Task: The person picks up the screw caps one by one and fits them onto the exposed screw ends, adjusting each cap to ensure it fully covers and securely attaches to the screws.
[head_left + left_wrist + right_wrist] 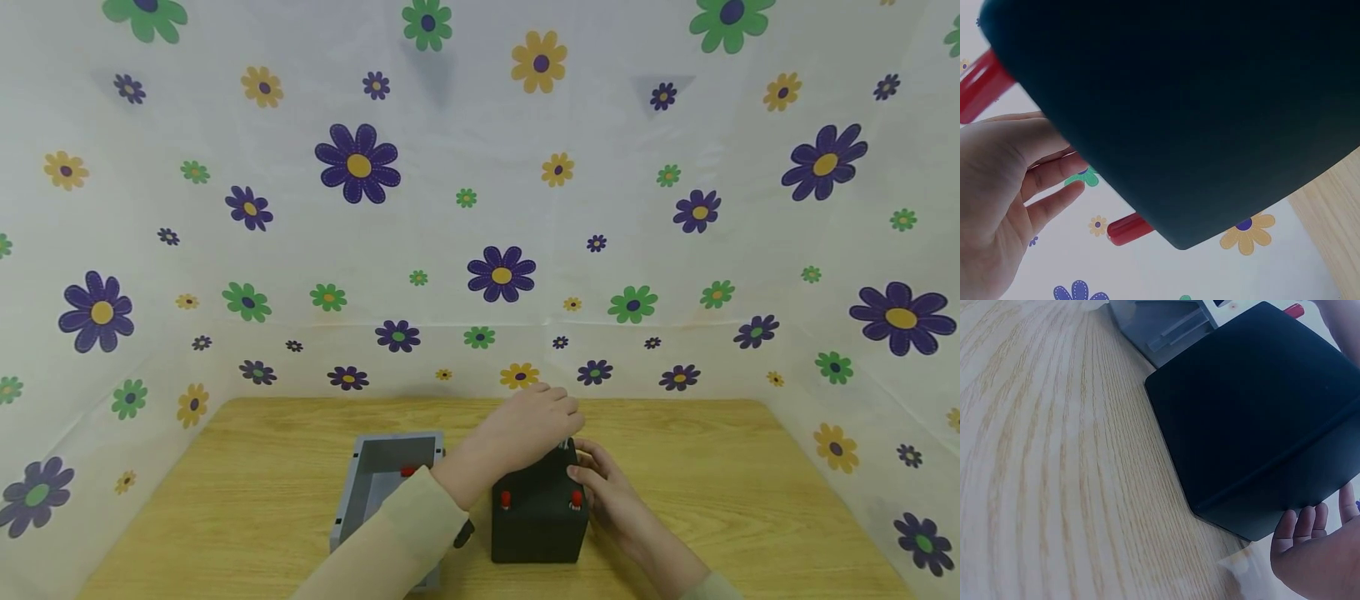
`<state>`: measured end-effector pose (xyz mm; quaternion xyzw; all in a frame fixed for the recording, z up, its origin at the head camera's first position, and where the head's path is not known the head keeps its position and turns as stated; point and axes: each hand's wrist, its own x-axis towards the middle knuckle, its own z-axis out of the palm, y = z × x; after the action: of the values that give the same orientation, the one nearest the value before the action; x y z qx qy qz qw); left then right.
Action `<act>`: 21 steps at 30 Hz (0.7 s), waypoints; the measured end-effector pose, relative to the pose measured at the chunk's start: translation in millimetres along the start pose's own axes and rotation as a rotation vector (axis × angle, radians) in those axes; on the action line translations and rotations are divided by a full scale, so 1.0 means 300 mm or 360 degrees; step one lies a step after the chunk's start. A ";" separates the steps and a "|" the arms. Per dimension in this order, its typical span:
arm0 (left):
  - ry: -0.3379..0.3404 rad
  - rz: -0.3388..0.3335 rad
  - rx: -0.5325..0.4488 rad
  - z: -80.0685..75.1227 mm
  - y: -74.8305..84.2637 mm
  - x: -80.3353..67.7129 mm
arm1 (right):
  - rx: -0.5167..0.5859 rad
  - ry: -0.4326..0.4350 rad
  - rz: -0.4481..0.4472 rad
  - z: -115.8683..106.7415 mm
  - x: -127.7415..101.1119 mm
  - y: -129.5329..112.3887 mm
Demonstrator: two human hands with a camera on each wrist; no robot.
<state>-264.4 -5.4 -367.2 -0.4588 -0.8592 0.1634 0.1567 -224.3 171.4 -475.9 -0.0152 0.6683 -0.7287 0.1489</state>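
Observation:
A black box-shaped block (pixel 538 529) stands upright on the table, with two red-capped posts on top along its near edge. In the left wrist view a red cap (pixel 1130 229) juts from the block's top edge. My left hand (pixel 528 425) reaches over the far part of the top; its fingertips and anything between them are hidden. My right hand (pixel 618 500) holds the block's right side, thumb at the top edge. Several of its fingertips (pixel 1302 522) press the block's wall in the right wrist view.
Left of the block sits a grey open tray (pixel 348 492), partly under my left forearm. A small red piece (pixel 408 472) lies in it. Something black (pixel 464 533) shows between tray and block. A flower-printed white sheet (pixel 480 225) surrounds the wooden table (pixel 697 467).

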 end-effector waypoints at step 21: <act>-0.0014 0.0015 0.0023 0.003 0.003 0.012 | -0.0014 0.0026 0.0019 0.005 -0.002 -0.001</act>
<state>-266.1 -1.9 -368.2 -0.4611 -0.8564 0.1724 0.1555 -223.3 170.0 -475.3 -0.0059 0.6728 -0.7249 0.1478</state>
